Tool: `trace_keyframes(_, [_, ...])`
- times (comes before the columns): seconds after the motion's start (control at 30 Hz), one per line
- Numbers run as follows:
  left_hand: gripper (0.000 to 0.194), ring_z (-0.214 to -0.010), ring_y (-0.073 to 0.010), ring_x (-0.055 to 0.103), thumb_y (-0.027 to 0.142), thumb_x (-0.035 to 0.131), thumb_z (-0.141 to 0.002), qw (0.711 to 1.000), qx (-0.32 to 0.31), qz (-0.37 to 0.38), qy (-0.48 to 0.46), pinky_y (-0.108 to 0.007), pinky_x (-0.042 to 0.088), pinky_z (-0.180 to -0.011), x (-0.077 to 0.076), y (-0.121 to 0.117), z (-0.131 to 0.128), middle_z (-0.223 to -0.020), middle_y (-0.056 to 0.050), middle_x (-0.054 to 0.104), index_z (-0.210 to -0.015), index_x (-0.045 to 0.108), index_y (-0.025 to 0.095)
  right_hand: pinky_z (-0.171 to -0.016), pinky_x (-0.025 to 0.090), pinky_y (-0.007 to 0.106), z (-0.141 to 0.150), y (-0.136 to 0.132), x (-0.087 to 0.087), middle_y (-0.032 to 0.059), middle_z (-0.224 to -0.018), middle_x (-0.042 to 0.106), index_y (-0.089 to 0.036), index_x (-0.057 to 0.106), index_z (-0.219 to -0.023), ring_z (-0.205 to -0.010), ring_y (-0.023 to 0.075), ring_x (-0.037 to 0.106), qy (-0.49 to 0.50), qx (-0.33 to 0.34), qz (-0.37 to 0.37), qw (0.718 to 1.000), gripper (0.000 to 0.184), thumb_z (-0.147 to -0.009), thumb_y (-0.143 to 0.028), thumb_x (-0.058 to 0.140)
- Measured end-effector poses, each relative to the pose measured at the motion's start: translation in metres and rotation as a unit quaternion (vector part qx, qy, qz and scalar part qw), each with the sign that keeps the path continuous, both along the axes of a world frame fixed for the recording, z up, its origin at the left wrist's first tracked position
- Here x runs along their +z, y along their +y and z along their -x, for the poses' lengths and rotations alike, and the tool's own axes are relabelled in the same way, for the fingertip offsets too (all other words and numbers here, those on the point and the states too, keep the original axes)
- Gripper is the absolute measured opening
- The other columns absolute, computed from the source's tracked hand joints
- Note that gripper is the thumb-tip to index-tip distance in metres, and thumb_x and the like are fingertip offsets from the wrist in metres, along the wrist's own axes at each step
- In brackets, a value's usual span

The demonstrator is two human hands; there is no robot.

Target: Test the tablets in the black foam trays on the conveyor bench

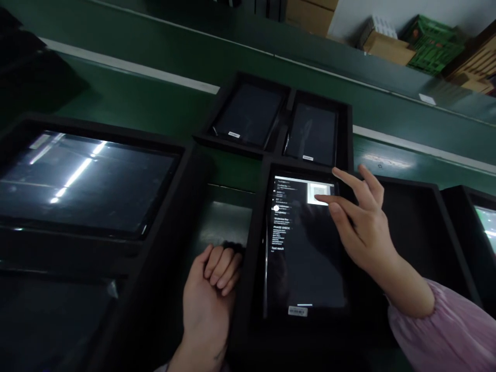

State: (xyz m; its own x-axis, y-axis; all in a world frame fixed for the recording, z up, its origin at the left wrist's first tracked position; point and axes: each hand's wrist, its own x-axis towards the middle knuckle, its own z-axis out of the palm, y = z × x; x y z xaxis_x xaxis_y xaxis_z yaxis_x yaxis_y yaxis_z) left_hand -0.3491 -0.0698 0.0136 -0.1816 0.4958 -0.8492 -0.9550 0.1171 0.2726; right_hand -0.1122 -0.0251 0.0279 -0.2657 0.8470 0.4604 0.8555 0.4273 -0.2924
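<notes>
A tablet with a lit screen lies in a black tray in front of me. Lines of white text run down its left side, including "PHASE CHECK" and "Test result", and a white square shows near the top right. Over that square is the index fingertip of my right hand; its fingers are spread and hold nothing. My left hand rests beside the tray's left wall, fingers curled into a loose fist with nothing seen in it. A small white label sits at the tablet's lower edge.
Two dark tablets lie in a black tray behind. A larger tablet reflects ceiling lights at left. Another lit screen shows at the right edge. Beyond the green bench are cardboard boxes and a green crate.
</notes>
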Motion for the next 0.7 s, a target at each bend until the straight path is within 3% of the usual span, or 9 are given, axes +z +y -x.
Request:
trace_keyframes(0.17, [0.056,-0.029,-0.0043,0.032,0.013,0.044,-0.104,1.000,-0.005,0.013,0.004,-0.019,0.024,-0.027,0.001,0.001,0.001,-0.042,0.006,0.029,-0.050,0.031,0.021,-0.122,0.038,0.075,0.006,0.002,-0.010,0.0126,-0.161,0.050,-0.022,0.077,-0.125,-0.160,0.0440,0.026,-0.018,0.015,0.025,0.999,0.035,-0.111,-0.032,0.046])
trace_keyframes(0.43, [0.057,-0.028,-0.0041,0.031,0.015,0.042,-0.106,1.000,-0.001,0.022,-0.003,-0.018,0.023,-0.027,0.002,0.001,0.000,-0.041,0.006,0.028,-0.050,0.030,0.021,-0.120,0.038,0.078,0.005,0.003,-0.015,0.0145,-0.163,0.048,-0.020,0.077,-0.129,-0.160,0.0466,0.025,-0.033,0.017,0.048,0.998,0.038,-0.111,-0.032,0.045])
trace_keyframes(0.7, [0.057,-0.027,-0.0045,0.032,0.014,0.043,-0.106,1.000,0.009,0.019,-0.009,-0.019,0.023,-0.026,0.001,0.002,0.001,-0.041,0.006,0.029,-0.050,0.032,0.021,-0.125,0.041,0.062,-0.012,-0.009,0.023,0.0071,-0.156,0.059,-0.027,0.078,-0.125,-0.158,0.0362,0.037,0.025,-0.052,-0.012,0.998,0.034,-0.110,-0.030,0.047])
